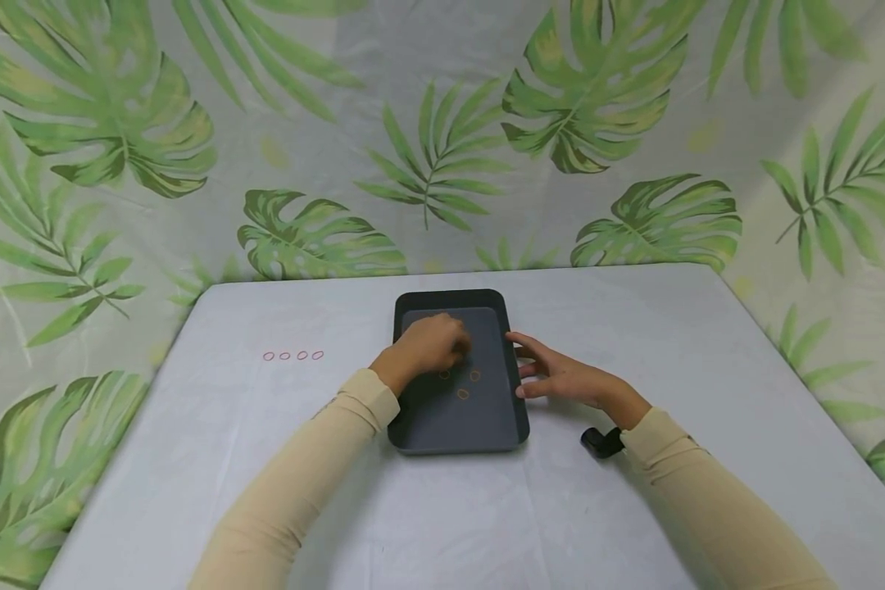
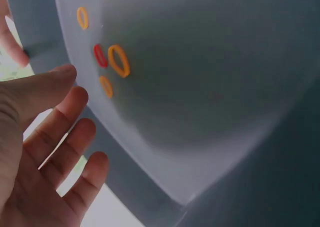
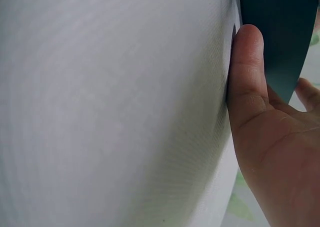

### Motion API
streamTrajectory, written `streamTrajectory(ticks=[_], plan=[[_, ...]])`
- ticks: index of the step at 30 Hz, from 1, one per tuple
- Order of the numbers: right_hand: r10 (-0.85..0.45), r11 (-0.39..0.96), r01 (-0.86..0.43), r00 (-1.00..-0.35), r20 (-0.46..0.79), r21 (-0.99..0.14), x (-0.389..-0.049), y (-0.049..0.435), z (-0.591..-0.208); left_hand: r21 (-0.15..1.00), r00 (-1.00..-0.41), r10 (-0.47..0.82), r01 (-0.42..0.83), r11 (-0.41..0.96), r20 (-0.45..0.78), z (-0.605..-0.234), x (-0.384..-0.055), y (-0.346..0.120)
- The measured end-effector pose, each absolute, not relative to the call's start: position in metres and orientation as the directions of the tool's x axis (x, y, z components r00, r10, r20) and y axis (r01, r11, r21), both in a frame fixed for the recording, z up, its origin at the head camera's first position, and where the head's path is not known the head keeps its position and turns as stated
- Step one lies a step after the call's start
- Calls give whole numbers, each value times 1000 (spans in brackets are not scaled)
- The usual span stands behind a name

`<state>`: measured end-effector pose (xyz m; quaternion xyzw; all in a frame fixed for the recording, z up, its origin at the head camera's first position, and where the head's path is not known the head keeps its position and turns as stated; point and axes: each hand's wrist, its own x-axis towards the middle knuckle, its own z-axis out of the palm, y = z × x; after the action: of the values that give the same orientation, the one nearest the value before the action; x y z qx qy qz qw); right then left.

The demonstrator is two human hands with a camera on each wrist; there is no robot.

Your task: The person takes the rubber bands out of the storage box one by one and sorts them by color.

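Observation:
A dark grey rectangular tray point(image 1: 460, 430) lies on the white table. Inside it are several small orange rubber bands point(image 2: 119, 61) and one red rubber band point(image 2: 100, 55). Over the tray is my left hand point(image 1: 433, 342); in the left wrist view its thumb and fingers are loosely bent just beside the bands, with nothing between them. My right hand point(image 1: 556, 375) has its fingers spread along the tray's right side, and in the right wrist view the thumb point(image 3: 248, 52) lies straight against the outer wall.
On the table to the left of the tray, several red rubber bands point(image 1: 292, 356) lie in a short row. A black device point(image 1: 602, 442) sits at the right wrist. A leaf-print cloth point(image 1: 442, 238) hangs behind the table's back edge and along both sides.

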<state>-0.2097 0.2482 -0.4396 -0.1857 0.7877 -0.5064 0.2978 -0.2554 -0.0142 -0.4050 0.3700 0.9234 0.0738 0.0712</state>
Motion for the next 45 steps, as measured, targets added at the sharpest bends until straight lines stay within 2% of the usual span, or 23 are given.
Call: streamTrajectory(ticks=[13, 26, 45], plan=[[-588, 420, 19, -755, -288, -907, -210, 248, -441, 181, -747, 659, 639, 748, -84, -412, -257, -13], [-590, 419, 23, -753, -291, -908, -212, 249, -443, 125, -746, 663, 653, 747, -69, -423, -261, -8], [-588, 414, 23, -757, -287, -910, -210, 247, -441, 167, -751, 658, 642, 748, -60, -420, -259, -11]])
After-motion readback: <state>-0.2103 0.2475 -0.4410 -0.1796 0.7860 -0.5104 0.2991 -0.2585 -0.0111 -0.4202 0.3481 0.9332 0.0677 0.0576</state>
